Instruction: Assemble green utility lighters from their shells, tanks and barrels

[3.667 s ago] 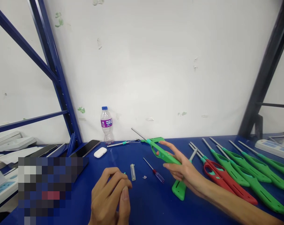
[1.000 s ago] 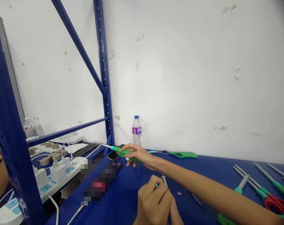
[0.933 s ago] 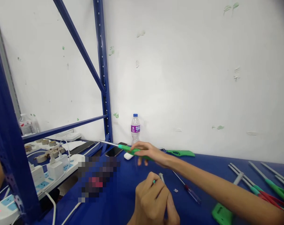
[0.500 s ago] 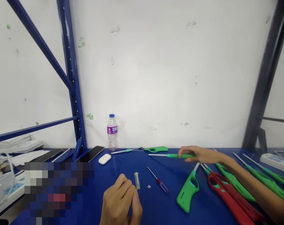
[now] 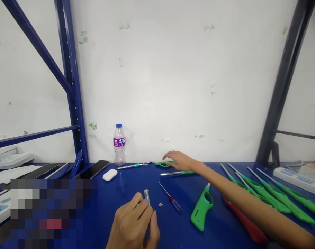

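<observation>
My left hand [image 5: 134, 223] rests low in the middle, its fingers curled together; whatever they may pinch is hidden. Just beyond its knuckles lies a small clear tube [image 5: 147, 196], partly covered by the hand. My right hand [image 5: 180, 160] reaches to the back of the table, fingers stretched out over the green handle [image 5: 161, 164] of a taken-apart lighter. Wires link that handle to a loose metal barrel [image 5: 128, 166]. Below the right wrist lies another long green lighter [image 5: 173, 173], its handle partly behind the forearm. A screwdriver [image 5: 175, 204] and a small pale piece [image 5: 160, 204] lie between the hands.
A green lighter [image 5: 203, 211] lies at front right; several more green lighters [image 5: 266, 193] and a red one [image 5: 247, 221] lie around my forearm. A bottle [image 5: 119, 145], white case [image 5: 110, 175] and phone [image 5: 96, 168] are back left. A power strip [image 5: 297, 180] is far right.
My right hand has moved left and back, from the nearer long lighter to the green handle behind it. My left hand stays closed. The view has shifted slightly right.
</observation>
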Action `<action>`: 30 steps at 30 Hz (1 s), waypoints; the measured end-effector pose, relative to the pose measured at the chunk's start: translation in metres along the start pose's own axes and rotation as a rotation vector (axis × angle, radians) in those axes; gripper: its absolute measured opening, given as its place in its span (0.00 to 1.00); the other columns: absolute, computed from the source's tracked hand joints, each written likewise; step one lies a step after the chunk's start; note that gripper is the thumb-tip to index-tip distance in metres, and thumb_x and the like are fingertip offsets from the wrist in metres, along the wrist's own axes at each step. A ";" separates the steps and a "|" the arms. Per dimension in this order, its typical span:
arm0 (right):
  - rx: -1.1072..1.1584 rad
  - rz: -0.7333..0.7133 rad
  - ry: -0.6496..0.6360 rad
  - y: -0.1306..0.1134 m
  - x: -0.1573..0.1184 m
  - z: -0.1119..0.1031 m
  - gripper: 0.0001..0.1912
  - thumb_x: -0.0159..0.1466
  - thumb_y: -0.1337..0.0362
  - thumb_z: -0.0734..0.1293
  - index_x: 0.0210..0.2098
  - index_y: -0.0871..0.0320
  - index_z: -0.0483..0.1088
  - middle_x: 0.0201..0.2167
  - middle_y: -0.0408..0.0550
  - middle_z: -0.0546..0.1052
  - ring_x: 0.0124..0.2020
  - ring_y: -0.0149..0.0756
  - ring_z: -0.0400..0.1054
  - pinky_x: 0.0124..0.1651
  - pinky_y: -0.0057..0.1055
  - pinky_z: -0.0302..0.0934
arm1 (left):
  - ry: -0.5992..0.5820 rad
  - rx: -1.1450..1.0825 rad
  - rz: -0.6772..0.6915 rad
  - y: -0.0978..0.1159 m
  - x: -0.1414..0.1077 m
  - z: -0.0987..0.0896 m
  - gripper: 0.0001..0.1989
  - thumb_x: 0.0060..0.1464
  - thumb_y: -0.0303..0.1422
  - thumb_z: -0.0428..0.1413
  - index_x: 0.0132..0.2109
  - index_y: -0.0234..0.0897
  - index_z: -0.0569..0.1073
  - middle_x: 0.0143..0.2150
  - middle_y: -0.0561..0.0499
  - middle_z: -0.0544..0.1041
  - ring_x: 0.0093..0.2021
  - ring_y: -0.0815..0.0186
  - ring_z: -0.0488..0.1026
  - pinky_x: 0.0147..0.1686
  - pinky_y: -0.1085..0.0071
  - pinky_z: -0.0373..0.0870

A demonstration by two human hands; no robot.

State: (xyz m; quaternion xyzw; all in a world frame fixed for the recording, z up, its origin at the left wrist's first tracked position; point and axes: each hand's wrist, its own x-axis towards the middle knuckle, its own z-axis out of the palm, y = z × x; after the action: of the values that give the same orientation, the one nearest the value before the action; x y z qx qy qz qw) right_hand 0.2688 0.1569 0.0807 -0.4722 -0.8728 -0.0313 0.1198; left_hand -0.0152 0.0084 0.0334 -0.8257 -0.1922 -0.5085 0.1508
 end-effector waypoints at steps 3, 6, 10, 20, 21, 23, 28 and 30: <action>-0.100 -0.084 -0.050 -0.031 0.058 0.018 0.19 0.73 0.58 0.68 0.60 0.58 0.69 0.58 0.54 0.73 0.55 0.47 0.72 0.56 0.51 0.69 | 0.004 0.003 -0.006 -0.002 0.000 -0.001 0.15 0.56 0.14 0.53 0.29 0.37 0.62 0.25 0.54 0.62 0.29 0.68 0.57 0.27 0.68 0.54; -0.217 -0.107 -0.101 -0.060 0.098 0.037 0.18 0.73 0.58 0.69 0.59 0.58 0.70 0.57 0.53 0.74 0.52 0.46 0.73 0.53 0.49 0.71 | -0.010 0.004 -0.014 -0.004 0.000 -0.003 0.15 0.56 0.14 0.53 0.28 0.37 0.62 0.25 0.54 0.62 0.29 0.68 0.56 0.27 0.68 0.53; -0.365 -0.140 -0.157 -0.082 0.119 0.054 0.16 0.72 0.59 0.69 0.56 0.59 0.71 0.55 0.52 0.75 0.51 0.45 0.74 0.52 0.47 0.72 | 0.008 -0.008 -0.019 -0.002 0.000 -0.003 0.15 0.56 0.14 0.53 0.27 0.37 0.62 0.25 0.54 0.62 0.28 0.68 0.55 0.26 0.67 0.53; -0.524 -0.171 0.002 -0.088 0.056 -0.026 0.09 0.71 0.68 0.69 0.51 0.61 0.72 0.47 0.49 0.77 0.45 0.41 0.74 0.52 0.45 0.70 | 0.131 0.056 -0.098 -0.002 0.007 -0.008 0.11 0.57 0.16 0.53 0.29 0.35 0.68 0.26 0.50 0.68 0.31 0.65 0.60 0.30 0.66 0.59; -0.525 -0.181 0.031 -0.091 0.040 -0.038 0.11 0.69 0.75 0.68 0.51 0.62 0.72 0.46 0.51 0.77 0.44 0.42 0.74 0.52 0.44 0.68 | 0.150 0.082 -0.125 -0.001 0.008 -0.010 0.08 0.57 0.17 0.54 0.35 0.33 0.73 0.31 0.48 0.73 0.36 0.63 0.64 0.35 0.64 0.64; -0.516 -0.211 0.077 -0.102 0.007 -0.057 0.18 0.66 0.81 0.65 0.52 0.60 0.72 0.45 0.52 0.77 0.45 0.42 0.73 0.52 0.41 0.65 | 0.167 0.152 -0.163 -0.001 0.011 -0.011 0.15 0.59 0.19 0.55 0.52 0.30 0.76 0.47 0.41 0.78 0.50 0.56 0.69 0.50 0.58 0.68; -0.456 -0.320 0.241 -0.135 -0.062 -0.072 0.19 0.71 0.78 0.59 0.56 0.56 0.70 0.48 0.52 0.78 0.42 0.41 0.73 0.46 0.39 0.64 | 0.072 0.198 -0.159 -0.002 0.011 -0.001 0.28 0.65 0.24 0.54 0.70 0.29 0.61 0.63 0.38 0.72 0.61 0.54 0.67 0.58 0.57 0.67; -0.397 -0.395 0.345 -0.143 -0.074 -0.069 0.19 0.74 0.76 0.56 0.55 0.54 0.71 0.45 0.51 0.80 0.40 0.40 0.73 0.43 0.38 0.64 | 0.038 0.179 -0.147 -0.004 0.008 0.005 0.26 0.67 0.23 0.53 0.70 0.31 0.62 0.57 0.40 0.75 0.55 0.58 0.71 0.52 0.61 0.71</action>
State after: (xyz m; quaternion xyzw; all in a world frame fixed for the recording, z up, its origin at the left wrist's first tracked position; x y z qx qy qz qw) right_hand 0.2010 0.0054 0.1383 -0.2958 -0.8911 -0.3031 0.1631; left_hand -0.0094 0.0152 0.0385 -0.7828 -0.2941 -0.5145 0.1898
